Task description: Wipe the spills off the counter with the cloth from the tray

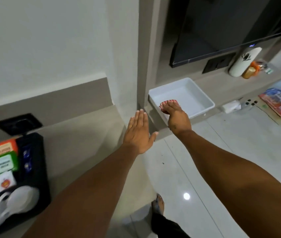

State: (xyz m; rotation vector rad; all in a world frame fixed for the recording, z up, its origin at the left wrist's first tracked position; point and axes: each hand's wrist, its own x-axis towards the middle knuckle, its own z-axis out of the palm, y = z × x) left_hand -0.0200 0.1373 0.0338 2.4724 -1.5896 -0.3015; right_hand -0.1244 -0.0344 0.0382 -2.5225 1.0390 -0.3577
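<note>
A white plastic tray (203, 98) sits on the lower grey counter (210, 86) under the wall-mounted screen. At the tray's near left corner lies a red-and-white striped cloth (168, 102). My right hand (175, 117) reaches into the tray with its fingers on the cloth, covering most of it; whether the fingers are closed on it cannot be made out. My left hand (139, 133) hovers flat, fingers together and thumb out, over the end of the nearer grey counter (78, 134), holding nothing.
A black tray (38, 169) at the left holds tea packets (5, 157) and white cups (11, 205). A dark socket plate (18, 123) sits behind it. Farther right stand a white bottle (242, 62), an amber jar (249, 72), a colourful packet (280, 103). White floor tiles (222, 160) lie below.
</note>
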